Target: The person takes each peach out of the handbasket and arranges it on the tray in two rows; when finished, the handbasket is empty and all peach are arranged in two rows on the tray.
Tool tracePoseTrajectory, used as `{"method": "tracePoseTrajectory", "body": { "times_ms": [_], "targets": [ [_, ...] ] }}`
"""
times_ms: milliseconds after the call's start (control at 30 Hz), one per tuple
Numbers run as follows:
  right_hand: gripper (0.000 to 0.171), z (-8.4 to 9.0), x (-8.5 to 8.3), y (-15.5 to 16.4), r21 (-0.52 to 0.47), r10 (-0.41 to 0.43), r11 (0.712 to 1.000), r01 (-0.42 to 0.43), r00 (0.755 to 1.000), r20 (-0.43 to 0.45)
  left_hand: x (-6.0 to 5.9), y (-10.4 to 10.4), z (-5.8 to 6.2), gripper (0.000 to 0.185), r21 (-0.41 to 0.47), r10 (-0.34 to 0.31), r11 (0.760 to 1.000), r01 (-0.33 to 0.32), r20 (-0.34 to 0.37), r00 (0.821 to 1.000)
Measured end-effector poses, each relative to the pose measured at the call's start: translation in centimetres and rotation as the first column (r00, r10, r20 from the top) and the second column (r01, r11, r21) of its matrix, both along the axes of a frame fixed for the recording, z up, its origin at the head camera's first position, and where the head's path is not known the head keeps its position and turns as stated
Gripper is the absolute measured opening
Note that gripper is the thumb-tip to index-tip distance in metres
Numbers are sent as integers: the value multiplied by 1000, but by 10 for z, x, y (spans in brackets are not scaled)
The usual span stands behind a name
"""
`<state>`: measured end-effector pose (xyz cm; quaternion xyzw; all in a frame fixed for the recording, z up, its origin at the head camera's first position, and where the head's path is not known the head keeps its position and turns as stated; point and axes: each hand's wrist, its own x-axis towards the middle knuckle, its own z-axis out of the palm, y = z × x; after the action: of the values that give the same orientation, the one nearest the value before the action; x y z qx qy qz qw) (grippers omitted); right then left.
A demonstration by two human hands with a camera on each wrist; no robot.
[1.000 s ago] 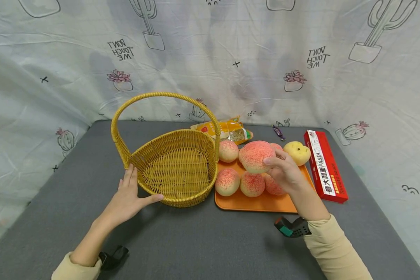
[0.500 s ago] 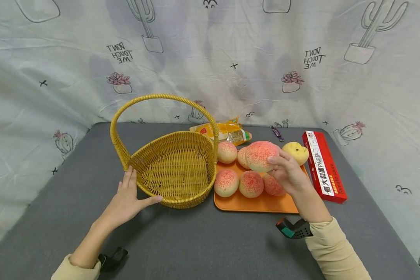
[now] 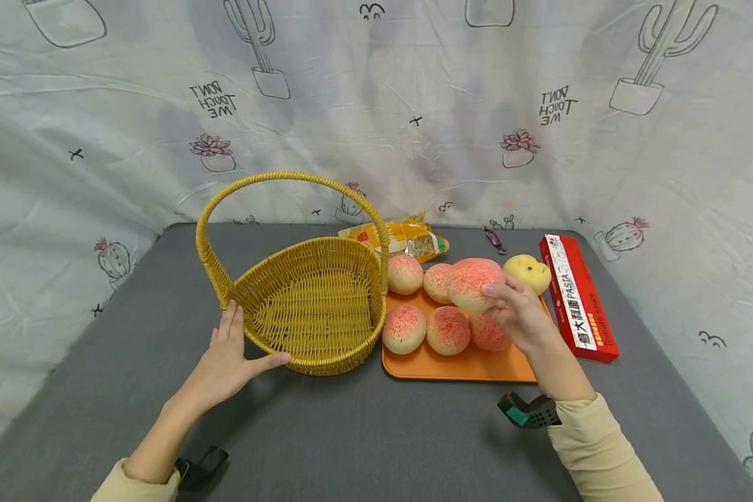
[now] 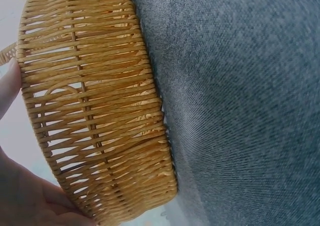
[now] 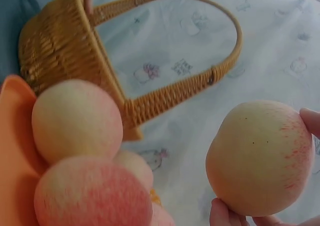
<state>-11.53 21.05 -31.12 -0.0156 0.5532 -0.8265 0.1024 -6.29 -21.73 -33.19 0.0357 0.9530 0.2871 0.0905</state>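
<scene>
My right hand (image 3: 514, 310) grips a large pink peach (image 3: 475, 282) (image 5: 259, 156), lifted just above the orange tray (image 3: 458, 364). Several smaller peaches (image 3: 404, 328) lie on that tray, and a yellow fruit (image 3: 527, 272) sits at its far right corner. To the left stands an empty yellow woven basket (image 3: 314, 307) (image 4: 95, 111) with a tall arched handle (image 3: 288, 178). My left hand (image 3: 229, 359) rests flat against the basket's near left wall, fingers straight and thumb spread along the base.
A red pasta box (image 3: 576, 300) lies right of the tray. A yellow snack packet (image 3: 401, 237) and a small purple candy (image 3: 494, 239) lie behind it. The grey table (image 3: 364, 432) is backed by a cactus-print cloth (image 3: 376, 104). Black wrist mounts (image 3: 530, 411) sit near both sleeves.
My right hand has carried the large peach a little to the right and back, closer to the yellow fruit. The left hand and the basket have stayed put.
</scene>
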Motion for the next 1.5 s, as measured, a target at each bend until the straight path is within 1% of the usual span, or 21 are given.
{"method": "tracePoseTrajectory", "body": {
  "times_ms": [200, 333, 467, 600, 700, 767, 800, 833, 867, 933, 1000, 1067, 1200, 1267, 1300, 1400, 1433, 1500],
  "targets": [
    [21, -1, -2, 11, 36, -68, 997, 67, 997, 24, 0, 0, 1, 123, 1, -1, 1000, 1, 6, 1000],
    [28, -1, -5, 21, 33, -133, 991, 132, 991, 35, 0, 0, 1, 123, 5, 1, 1000, -1, 8, 1000],
    [32, -2, -6, 30, 65, -179, 982, 177, 984, 25, 1, 1, 1, 124, -4, 2, 1000, -2, 1, 1000],
    [36, -6, -7, 41, 130, -184, 974, 185, 983, -13, 2, 2, 2, 123, -11, 6, 1000, -6, -3, 1000],
    [31, -10, -7, 48, 170, -180, 968, 186, 983, -47, 2, 2, 2, 123, -13, 6, 1000, -6, -3, 1000],
    [30, -13, -8, 52, 222, -174, 957, 185, 982, -68, 1, 2, 2, 124, -15, 6, 1000, -6, -3, 1000],
    [32, -14, -8, 54, 258, -176, 947, 190, 981, -78, 1, 2, 1, 124, -17, 6, 1000, -6, -4, 1000],
    [36, -14, -8, 56, 310, -179, 930, 196, 980, -85, 1, 2, 2, 124, -19, 6, 1000, -6, -3, 1000],
    [41, -15, -9, 58, 377, -181, 903, 204, 979, -96, 1, 2, 2, 124, -20, 7, 1000, -7, -3, 1000],
    [54, -16, -10, 61, 510, -195, 830, 225, 974, -112, 1, 2, 2, 123, -24, 7, 1000, -7, -3, 1000],
    [66, -16, -10, 65, 627, -217, 740, 245, 968, -122, 1, 2, 2, 123, -29, 10, 1000, -10, -1, 1000],
    [71, -16, -10, 70, 719, -234, 648, 253, 964, -128, 0, 2, 2, 123, -34, 11, 999, -11, 0, 1000],
    [80, -19, -4, 85, 849, -247, 477, 229, 961, -120, 1, 3, 2, 123, -32, 15, 999, -15, 13, 1000],
    [85, -21, 0, 92, 893, -240, 402, 200, 965, -108, 1, 3, 2, 123, -28, 14, 1000, -14, 16, 1000],
    [87, -22, 2, 95, 910, -235, 370, 188, 966, -104, 2, 3, 2, 123, -27, 14, 1000, -14, 16, 1000],
    [90, -26, 5, 102, 938, -212, 301, 172, 971, -110, 2, 3, 1, 123, -28, 14, 1000, -14, 11, 1000],
    [90, -28, 6, 103, 945, -202, 284, 164, 973, -108, 2, 3, 2, 123, -27, 15, 1000, -14, 10, 1000],
    [90, -30, 7, 104, 954, -182, 259, 151, 978, -105, 2, 2, 2, 123, -25, 16, 1000, -16, 10, 1000]
  ]
}}
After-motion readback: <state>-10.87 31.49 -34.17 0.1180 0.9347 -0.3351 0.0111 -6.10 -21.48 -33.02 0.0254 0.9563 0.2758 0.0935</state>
